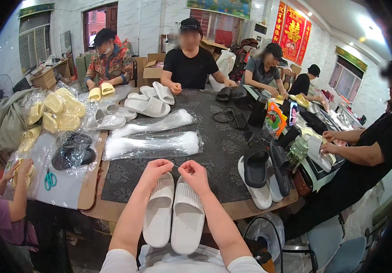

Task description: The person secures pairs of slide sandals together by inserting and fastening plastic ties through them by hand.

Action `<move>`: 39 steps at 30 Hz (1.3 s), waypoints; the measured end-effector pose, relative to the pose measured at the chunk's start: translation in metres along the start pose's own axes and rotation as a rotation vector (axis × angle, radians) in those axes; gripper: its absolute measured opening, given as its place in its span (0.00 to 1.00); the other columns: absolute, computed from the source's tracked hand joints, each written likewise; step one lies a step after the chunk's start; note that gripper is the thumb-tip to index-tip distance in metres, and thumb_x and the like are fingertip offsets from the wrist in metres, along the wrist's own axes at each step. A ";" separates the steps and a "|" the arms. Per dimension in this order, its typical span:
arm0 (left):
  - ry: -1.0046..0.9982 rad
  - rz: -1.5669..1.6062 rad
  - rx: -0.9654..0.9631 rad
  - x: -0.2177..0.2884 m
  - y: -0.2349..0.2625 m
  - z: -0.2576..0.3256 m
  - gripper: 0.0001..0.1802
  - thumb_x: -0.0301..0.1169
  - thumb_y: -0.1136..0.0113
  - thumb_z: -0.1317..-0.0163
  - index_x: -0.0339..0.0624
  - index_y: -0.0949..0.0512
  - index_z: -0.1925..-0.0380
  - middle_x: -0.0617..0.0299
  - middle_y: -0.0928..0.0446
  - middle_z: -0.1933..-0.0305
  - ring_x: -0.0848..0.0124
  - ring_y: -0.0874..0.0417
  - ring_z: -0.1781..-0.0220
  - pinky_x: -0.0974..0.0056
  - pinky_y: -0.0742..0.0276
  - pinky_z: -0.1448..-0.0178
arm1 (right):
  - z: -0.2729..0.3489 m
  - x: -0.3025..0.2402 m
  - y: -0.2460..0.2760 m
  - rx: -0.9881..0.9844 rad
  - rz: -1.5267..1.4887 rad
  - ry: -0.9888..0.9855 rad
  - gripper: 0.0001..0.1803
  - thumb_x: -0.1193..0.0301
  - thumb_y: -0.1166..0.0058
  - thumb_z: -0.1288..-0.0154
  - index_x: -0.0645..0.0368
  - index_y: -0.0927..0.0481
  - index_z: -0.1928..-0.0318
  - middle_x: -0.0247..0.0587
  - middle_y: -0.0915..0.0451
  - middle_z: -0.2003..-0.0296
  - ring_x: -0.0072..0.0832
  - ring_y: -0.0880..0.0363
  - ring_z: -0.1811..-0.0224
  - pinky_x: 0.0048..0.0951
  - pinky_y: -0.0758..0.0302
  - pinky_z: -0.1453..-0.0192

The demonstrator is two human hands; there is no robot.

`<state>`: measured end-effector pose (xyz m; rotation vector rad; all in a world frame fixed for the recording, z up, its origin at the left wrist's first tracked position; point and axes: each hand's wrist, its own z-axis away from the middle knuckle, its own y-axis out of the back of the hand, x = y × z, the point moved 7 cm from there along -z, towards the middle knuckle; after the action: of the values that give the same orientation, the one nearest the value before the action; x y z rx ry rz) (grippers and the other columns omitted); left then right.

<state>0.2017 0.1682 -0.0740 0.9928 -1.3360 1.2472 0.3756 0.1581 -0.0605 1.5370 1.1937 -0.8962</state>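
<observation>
Two off-white slide slippers stand side by side at the table's near edge, toes away from me: the left slipper and the right slipper. Above their toe ends, my left hand and my right hand are pinched closed and nearly meet. A thin strand runs between the fingertips, too fine to make out clearly. Just beyond lie two bundles of fine white plastic strands in clear wrap, the nearer bundle and the farther bundle.
Black and white slippers are stacked at my right on the dark patterned tablecloth. White slippers lie farther back. At left are bagged yellow slippers and teal scissors. Several people work around the tables.
</observation>
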 end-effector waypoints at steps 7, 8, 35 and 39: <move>-0.012 -0.028 0.003 0.004 -0.001 0.003 0.09 0.33 0.36 0.41 0.40 0.17 0.65 0.69 0.21 0.70 0.80 0.24 0.66 0.72 0.30 0.59 | 0.001 -0.002 -0.003 -0.018 0.002 0.083 0.07 0.71 0.36 0.43 0.60 0.19 0.66 0.28 0.21 0.74 0.14 0.28 0.72 0.20 0.29 0.65; -0.003 -0.017 0.017 0.003 0.001 0.003 0.09 0.33 0.36 0.41 0.40 0.17 0.65 0.69 0.21 0.70 0.80 0.24 0.66 0.72 0.30 0.59 | 0.001 0.002 -0.004 -0.025 -0.049 0.012 0.07 0.71 0.36 0.43 0.60 0.19 0.66 0.28 0.21 0.74 0.14 0.28 0.72 0.20 0.29 0.65; -0.006 -0.133 -0.068 0.005 -0.011 0.007 0.08 0.33 0.35 0.41 0.40 0.18 0.67 0.71 0.22 0.70 0.82 0.26 0.67 0.73 0.32 0.60 | 0.002 -0.005 -0.004 -0.027 0.028 0.114 0.08 0.70 0.35 0.47 0.59 0.18 0.68 0.32 0.21 0.78 0.21 0.25 0.73 0.25 0.27 0.66; 0.008 -0.017 0.055 0.000 0.003 0.003 0.08 0.33 0.34 0.42 0.40 0.18 0.67 0.71 0.22 0.70 0.82 0.27 0.67 0.73 0.32 0.61 | 0.000 0.004 0.001 0.027 -0.017 -0.001 0.08 0.69 0.35 0.47 0.59 0.18 0.68 0.33 0.21 0.77 0.22 0.25 0.72 0.26 0.26 0.65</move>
<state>0.1979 0.1660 -0.0742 1.0346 -1.2905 1.2801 0.3776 0.1587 -0.0637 1.5500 1.2000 -0.9270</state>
